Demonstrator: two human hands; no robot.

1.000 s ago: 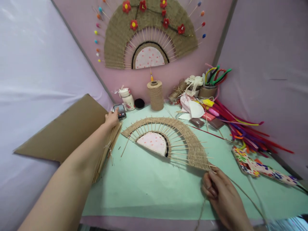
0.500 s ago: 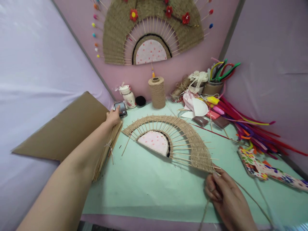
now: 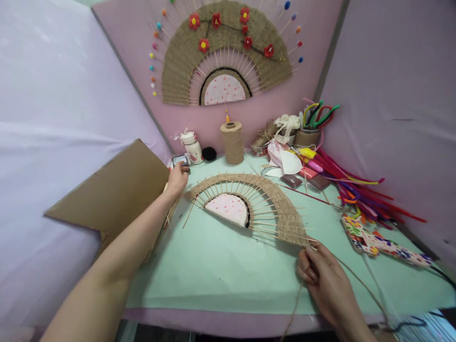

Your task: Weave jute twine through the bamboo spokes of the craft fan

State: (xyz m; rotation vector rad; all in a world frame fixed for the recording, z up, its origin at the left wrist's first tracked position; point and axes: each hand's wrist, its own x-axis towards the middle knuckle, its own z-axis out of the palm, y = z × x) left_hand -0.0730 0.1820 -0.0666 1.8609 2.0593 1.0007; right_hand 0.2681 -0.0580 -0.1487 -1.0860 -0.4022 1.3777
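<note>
My right hand point(image 3: 322, 273) pinches the lower right corner of a half-round woven twine fan point(image 3: 290, 213), where the stick ends stick out. A strand of twine point(image 3: 294, 311) hangs below those fingers, and another length runs off to the right. The fan has thin wooden ribs and a pink dotted half-circle point(image 3: 228, 208) at its centre. Far to the left, my left hand point(image 3: 178, 178) reaches to the phone point(image 3: 180, 159), its fingers partly stretched over the phone's near right edge. Whether they touch it I cannot tell.
A brown cardboard sheet point(image 3: 117, 190) and thin sticks point(image 3: 156, 244) lie left. A twine spool point(image 3: 233, 142), white bottle point(image 3: 192, 147) and black ball point(image 3: 209, 154) stand behind. Right are pipe cleaners point(image 3: 370, 199) and a flowered glue gun point(image 3: 359, 235). A finished fan point(image 3: 178, 66) hangs behind.
My left hand's pointing finger has drawn back from the phone screen to its near right edge. My right hand keeps its pinch at the fan corner. The camera view has tilted up.
</note>
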